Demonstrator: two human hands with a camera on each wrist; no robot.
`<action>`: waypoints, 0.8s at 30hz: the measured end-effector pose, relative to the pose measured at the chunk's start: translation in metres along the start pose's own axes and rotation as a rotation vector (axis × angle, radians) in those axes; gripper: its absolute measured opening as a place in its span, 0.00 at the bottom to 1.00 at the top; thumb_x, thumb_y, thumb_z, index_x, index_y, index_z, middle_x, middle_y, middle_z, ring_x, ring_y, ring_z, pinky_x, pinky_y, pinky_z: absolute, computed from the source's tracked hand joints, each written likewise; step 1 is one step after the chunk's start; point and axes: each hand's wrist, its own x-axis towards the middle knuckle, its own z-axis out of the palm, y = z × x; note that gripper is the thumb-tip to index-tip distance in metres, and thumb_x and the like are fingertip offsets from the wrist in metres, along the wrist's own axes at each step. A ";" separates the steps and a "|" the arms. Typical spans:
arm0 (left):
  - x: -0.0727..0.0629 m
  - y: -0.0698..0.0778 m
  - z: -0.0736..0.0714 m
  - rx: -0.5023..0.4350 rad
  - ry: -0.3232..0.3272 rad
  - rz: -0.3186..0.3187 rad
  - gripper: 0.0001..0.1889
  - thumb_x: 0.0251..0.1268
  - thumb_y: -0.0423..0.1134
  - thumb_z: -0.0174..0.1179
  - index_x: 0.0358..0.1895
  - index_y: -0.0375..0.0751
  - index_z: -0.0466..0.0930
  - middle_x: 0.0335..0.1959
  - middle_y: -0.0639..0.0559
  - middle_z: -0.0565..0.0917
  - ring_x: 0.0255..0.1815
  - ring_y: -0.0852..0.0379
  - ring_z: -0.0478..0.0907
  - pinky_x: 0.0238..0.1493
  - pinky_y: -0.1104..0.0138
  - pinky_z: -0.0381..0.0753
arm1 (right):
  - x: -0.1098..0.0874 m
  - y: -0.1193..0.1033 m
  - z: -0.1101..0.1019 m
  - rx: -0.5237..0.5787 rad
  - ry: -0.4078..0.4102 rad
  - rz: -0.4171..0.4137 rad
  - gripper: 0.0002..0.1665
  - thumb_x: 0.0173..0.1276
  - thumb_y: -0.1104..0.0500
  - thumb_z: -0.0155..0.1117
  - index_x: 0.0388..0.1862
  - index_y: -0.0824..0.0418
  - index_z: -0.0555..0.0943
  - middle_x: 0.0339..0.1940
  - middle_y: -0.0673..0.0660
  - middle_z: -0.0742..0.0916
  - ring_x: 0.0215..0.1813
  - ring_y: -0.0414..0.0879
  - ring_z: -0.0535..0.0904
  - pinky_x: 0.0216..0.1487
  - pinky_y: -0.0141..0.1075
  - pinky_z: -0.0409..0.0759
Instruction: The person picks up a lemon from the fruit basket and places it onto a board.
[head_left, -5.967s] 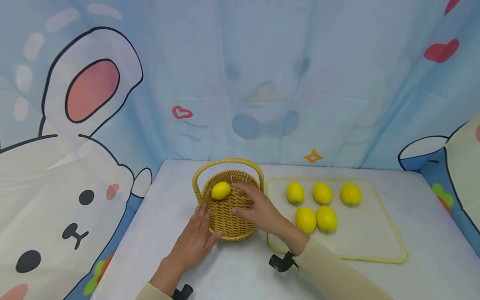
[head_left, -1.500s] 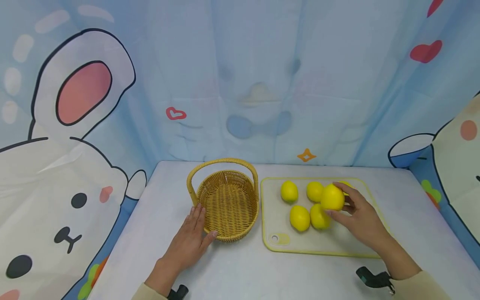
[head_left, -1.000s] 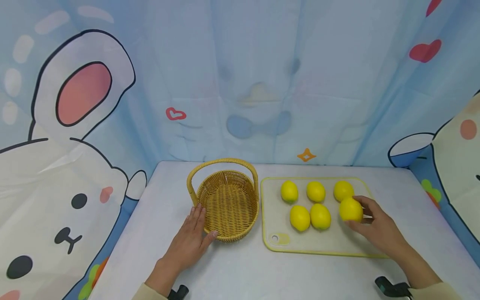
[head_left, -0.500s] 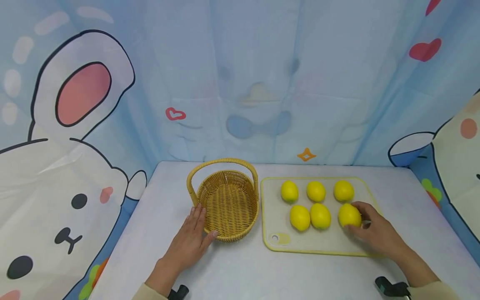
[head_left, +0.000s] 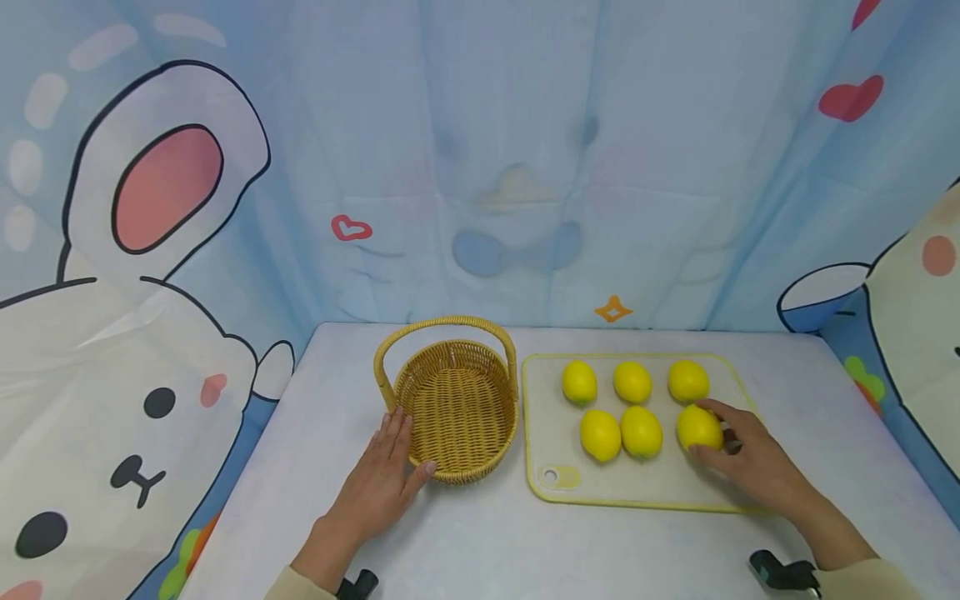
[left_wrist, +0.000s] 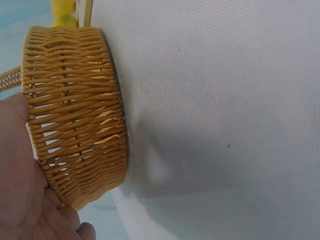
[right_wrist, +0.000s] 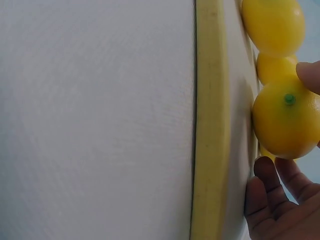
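Note:
A round wicker basket point(head_left: 457, 408) with a tall arched handle stands on the white table, with nothing lying inside. My left hand point(head_left: 378, 479) rests against its near-left side, fingers straight along the rim and thumb at the front; the left wrist view shows the woven side wall point(left_wrist: 75, 115) close by the palm. On the right, my right hand point(head_left: 757, 458) pinches a yellow lemon point(head_left: 699, 428) between thumb and fingers, low at the cutting board point(head_left: 637, 492). That lemon's green stem end point(right_wrist: 289, 99) faces the right wrist camera.
Several other lemons lie on the board in two rows: a back row including a left lemon point(head_left: 579, 382) and a right one point(head_left: 687, 381), and a front pair point(head_left: 600, 436). A blue cartoon curtain point(head_left: 525, 167) hangs behind the table point(head_left: 480, 550).
Earlier a lemon lay in the basket with my right hand reaching in. That hand then carried a lemon right and lowered it to the board's front row. My left hand stayed at the basket.

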 end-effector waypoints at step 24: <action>0.000 0.002 -0.002 0.003 -0.010 -0.012 0.46 0.83 0.65 0.45 0.86 0.34 0.45 0.89 0.40 0.43 0.89 0.45 0.37 0.87 0.50 0.49 | 0.003 0.001 0.002 -0.006 0.040 0.047 0.57 0.70 0.43 0.75 0.83 0.69 0.56 0.66 0.77 0.71 0.55 0.65 0.77 0.50 0.47 0.82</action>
